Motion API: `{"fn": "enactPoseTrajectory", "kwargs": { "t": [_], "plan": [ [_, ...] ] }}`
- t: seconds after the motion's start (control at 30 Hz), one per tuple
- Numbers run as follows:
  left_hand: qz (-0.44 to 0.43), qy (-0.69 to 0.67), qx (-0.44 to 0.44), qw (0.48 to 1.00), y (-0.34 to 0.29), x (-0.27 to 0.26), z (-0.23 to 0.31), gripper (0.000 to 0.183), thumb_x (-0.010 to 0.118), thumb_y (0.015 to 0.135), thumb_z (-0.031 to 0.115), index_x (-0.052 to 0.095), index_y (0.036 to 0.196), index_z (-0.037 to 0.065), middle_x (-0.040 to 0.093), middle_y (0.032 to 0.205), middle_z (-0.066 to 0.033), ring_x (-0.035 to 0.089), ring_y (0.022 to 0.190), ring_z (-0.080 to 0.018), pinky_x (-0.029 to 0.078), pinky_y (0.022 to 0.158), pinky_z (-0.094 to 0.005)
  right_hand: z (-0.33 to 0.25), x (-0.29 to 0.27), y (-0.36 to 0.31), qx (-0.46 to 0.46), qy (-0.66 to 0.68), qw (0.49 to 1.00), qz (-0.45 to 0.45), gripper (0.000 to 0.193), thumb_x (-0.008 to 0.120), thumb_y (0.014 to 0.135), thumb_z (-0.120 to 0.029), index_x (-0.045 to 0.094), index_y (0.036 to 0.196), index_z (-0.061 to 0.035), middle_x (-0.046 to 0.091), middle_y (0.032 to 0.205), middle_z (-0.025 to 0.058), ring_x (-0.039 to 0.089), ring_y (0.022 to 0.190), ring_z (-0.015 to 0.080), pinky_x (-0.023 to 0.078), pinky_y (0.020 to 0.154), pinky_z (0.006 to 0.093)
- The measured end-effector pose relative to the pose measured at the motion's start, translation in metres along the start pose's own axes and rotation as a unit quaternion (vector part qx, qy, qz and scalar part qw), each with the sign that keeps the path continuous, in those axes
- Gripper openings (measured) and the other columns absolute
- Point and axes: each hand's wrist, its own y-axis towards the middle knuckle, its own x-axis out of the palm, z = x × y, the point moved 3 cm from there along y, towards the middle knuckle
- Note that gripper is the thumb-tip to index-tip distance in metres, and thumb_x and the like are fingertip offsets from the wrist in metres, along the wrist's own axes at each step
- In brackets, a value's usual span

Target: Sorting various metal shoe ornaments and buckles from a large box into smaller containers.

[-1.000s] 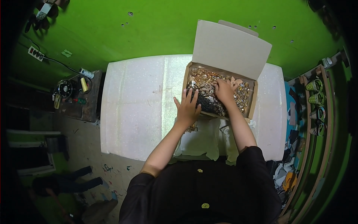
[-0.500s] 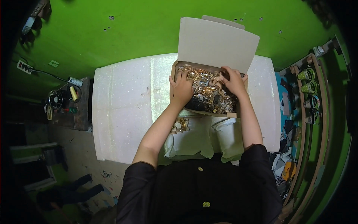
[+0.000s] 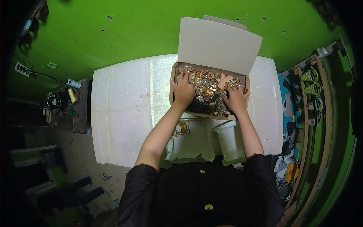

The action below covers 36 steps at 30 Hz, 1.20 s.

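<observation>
An open cardboard box [image 3: 219, 45] with its lid raised stands on the table, full of small gold and silver metal pieces [image 3: 207, 85] that look like buckles or trims. My left hand [image 3: 184, 93] lies over the box's left side, fingers apart on the metal pieces and thumb by the left wall. At the right side, my right hand [image 3: 237, 100] reaches in with fingers spread and bent down among the pieces; its fingertips are partly hidden. Just beyond it rests a beige flower-shaped piece [image 3: 224, 80]. Dark pieces [image 3: 198, 105] fill the near left part.
Pale wrapped packets [image 3: 228, 142] lie at the table's near edge, beside a small heap of gold pieces [image 3: 181, 128]. A glittery white cover [image 3: 123, 109] spreads over the table. Left stands a side table with thread spools [image 3: 74, 83]; right, a rack with green sandals [image 3: 311, 75].
My right hand has moved nearer to me from the far right part of the box, uncovering the beige flower-shaped piece. My left hand stays in almost the same place.
</observation>
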Motion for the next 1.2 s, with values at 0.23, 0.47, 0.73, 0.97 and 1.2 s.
{"fn": "enactPoseTrajectory", "kwargs": {
  "t": [0.23, 0.47, 0.73, 0.97, 1.2],
  "plan": [
    [0.007, -0.093, -0.051, 0.994, -0.005, -0.038, -0.009, 0.017, 0.071, 0.074, 0.032, 0.072, 0.085, 0.020, 0.041, 0.135, -0.0115, 0.029, 0.130, -0.0311, 0.006, 0.097, -0.0684, -0.003, -0.002, -0.005, 0.035, 0.053, 0.998, 0.027, 0.035, 0.064, 0.075, -0.028, 0.061, 0.105, -0.0104, 0.060, 0.104, 0.0072, 0.047, 0.112, 0.0252, 0.014, 0.100, 0.0643],
    [0.038, -0.140, -0.035, 0.989, -0.028, -0.054, -0.005, 0.020, 0.076, 0.069, 0.030, 0.071, 0.085, 0.021, 0.045, 0.132, -0.0082, 0.031, 0.128, -0.0297, 0.004, 0.096, -0.0662, -0.009, -0.001, -0.011, 0.072, 0.094, 0.993, 0.029, 0.049, 0.070, 0.068, -0.026, 0.055, 0.113, -0.0112, 0.057, 0.108, 0.0095, 0.047, 0.114, 0.0262, 0.015, 0.101, 0.0615],
    [0.032, -0.157, -0.024, 0.987, -0.044, -0.054, -0.013, 0.020, 0.075, 0.070, 0.029, 0.071, 0.087, 0.020, 0.057, 0.117, -0.0036, 0.043, 0.120, -0.0247, 0.005, 0.096, -0.0643, 0.002, 0.016, -0.007, 0.097, 0.081, 0.992, -0.004, 0.046, 0.069, 0.067, -0.018, 0.059, 0.112, -0.0124, 0.061, 0.107, 0.0104, 0.051, 0.109, 0.0275, 0.015, 0.099, 0.0620],
    [0.031, -0.212, -0.037, 0.976, -0.051, -0.078, -0.016, 0.016, 0.069, 0.078, 0.025, 0.066, 0.092, 0.017, 0.068, 0.086, -0.0015, 0.063, 0.085, -0.0186, 0.004, 0.099, -0.0591, -0.007, -0.002, -0.018, 0.090, 0.084, 0.992, -0.014, 0.020, 0.060, 0.078, -0.015, 0.068, 0.096, -0.0161, 0.067, 0.090, 0.0083, 0.054, 0.104, 0.0260, 0.013, 0.099, 0.0636],
    [0.016, -0.254, -0.077, 0.964, -0.079, -0.075, -0.021, 0.034, 0.058, 0.086, 0.019, 0.049, 0.119, 0.016, 0.069, 0.085, -0.0034, 0.063, 0.090, -0.0233, 0.000, 0.102, -0.0591, -0.028, -0.027, -0.036, 0.115, 0.234, 0.965, 0.018, 0.019, 0.063, 0.083, -0.019, 0.066, 0.101, -0.0138, 0.068, 0.088, 0.0076, 0.061, 0.087, 0.0198, 0.026, 0.098, 0.0541]
  ]
}}
